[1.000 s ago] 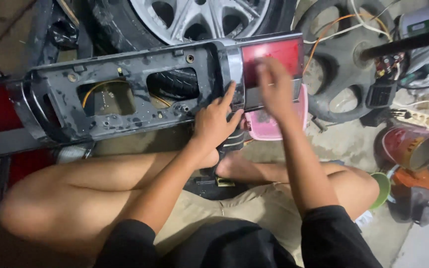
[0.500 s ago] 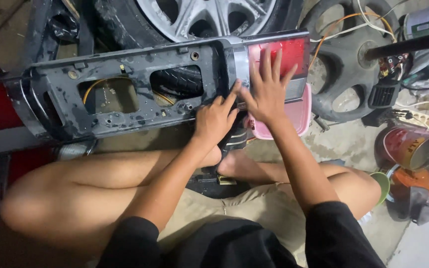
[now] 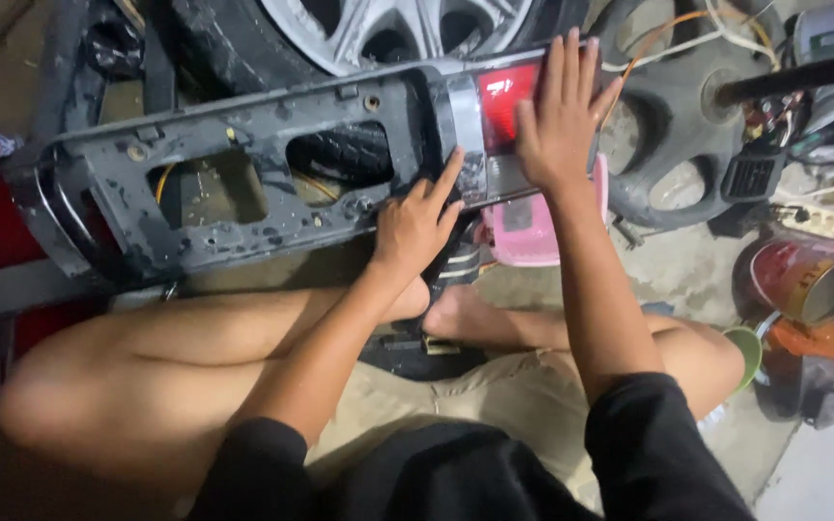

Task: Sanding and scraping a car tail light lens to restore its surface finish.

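While right hand (image 3: 560,125) presses flat on red lamp (image 3: 506,96) | left hand (image 3: 415,224) half-curled against panel (image 3: 243,183)

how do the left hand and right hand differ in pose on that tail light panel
The left hand is half curled, its forefinger pointing along the lower edge of the dark grey panel; the right hand lies flat with fingers spread. The left rests on the grey housing, the right covers the red lens. The left sits lower, the right higher. Both touch the same panel, and neither grips anything.
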